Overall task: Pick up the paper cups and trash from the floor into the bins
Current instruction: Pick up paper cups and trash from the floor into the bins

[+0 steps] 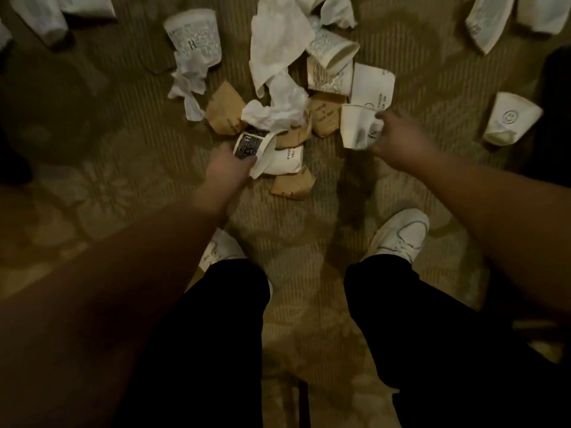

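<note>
1. The patterned carpet (92, 186) fills the view, and no bin shows anywhere on it.
2. A heap of crumpled white napkins (278, 54), flattened brown sleeves (224, 109) and paper cups lies in the middle, just beyond the person's white shoes (398, 236); more cups lie scattered far left, far right and at the right edge.
3. The right hand (398, 135) curls its fingers round a white paper cup (355, 126) at the heap's right side. The cup's long axis runs near to far, its open mouth pointing away.
4. The left hand (227, 165) grips a cup with a dark label (250, 146) at the heap's near edge. This cup lies slantwise, though blur hides which end is the mouth.
5. To do this well, I would hold each cup lightly by the wall so it does not crush, lift both straight up clear of the napkins, and only then look for the bins.
</note>
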